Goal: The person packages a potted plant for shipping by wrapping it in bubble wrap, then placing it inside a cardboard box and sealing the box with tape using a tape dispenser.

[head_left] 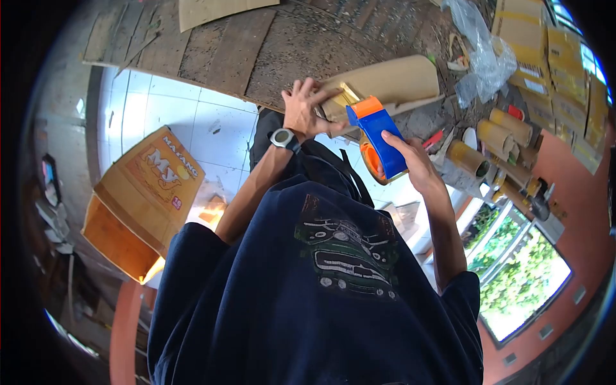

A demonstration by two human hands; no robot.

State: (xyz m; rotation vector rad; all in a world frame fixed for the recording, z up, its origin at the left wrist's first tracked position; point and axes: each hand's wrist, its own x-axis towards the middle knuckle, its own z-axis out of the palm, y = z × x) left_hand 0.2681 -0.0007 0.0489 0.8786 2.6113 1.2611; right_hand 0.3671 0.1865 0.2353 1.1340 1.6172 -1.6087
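Note:
A blue and orange tape dispenser (pixel 383 135) is gripped in my right hand (pixel 410 157), its orange end pointing at a bent piece of cardboard (pixel 398 80). A shiny strip of tape (pixel 350 94) shows on the cardboard just beyond the dispenser's tip. My left hand (pixel 305 108), with a watch (pixel 282 137) on its wrist, has its fingers spread over the near left end of the cardboard. Some of that end is hidden beneath the fingers. The cardboard lies at the edge of a worn wooden table (pixel 237 58).
To the left stands an open cardboard box (pixel 151 186) on the tiled floor (pixel 212 112). Clear plastic wrap (pixel 484 58), a red-handled tool (pixel 434 137) and several cardboard tubes (pixel 468 157) lie at the right. Stacked cardboard boxes (pixel 552 70) stand behind them.

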